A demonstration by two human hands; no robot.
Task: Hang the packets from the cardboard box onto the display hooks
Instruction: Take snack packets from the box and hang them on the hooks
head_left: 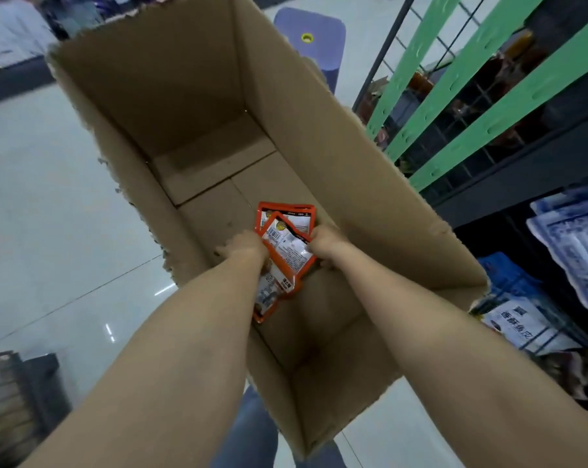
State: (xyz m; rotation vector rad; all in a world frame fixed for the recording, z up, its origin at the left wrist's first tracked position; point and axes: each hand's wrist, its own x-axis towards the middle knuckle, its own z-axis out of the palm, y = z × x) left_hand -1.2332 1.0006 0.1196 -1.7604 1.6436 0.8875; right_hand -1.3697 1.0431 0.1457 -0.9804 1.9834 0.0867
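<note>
Both my arms reach down into the cardboard box (336, 157), which fills the middle of the frame with its flaps up and its top open. On its brown bottom lie only a few orange-edged packets (286, 238), gathered near the centre of the frame, white label sides up and overlapping one another. My left hand (245, 246) has its grip clenched on the left edge of that small bunch, fingers curled under it. My right hand (328, 243) grips the right edge of the same packets, fingers folded around them. One more packet pokes out below my left wrist, tilted toward the lower part of the frame. The rest of the box floor shows bare cardboard with its seam lines. At the upper right stands a display rack (471, 96) with green uprights and a dark wire grid, some reddish goods behind it. Blue and white bags (576, 244) hang at the right edge. A lilac stool (309, 38) sits beyond the box at the top
</note>
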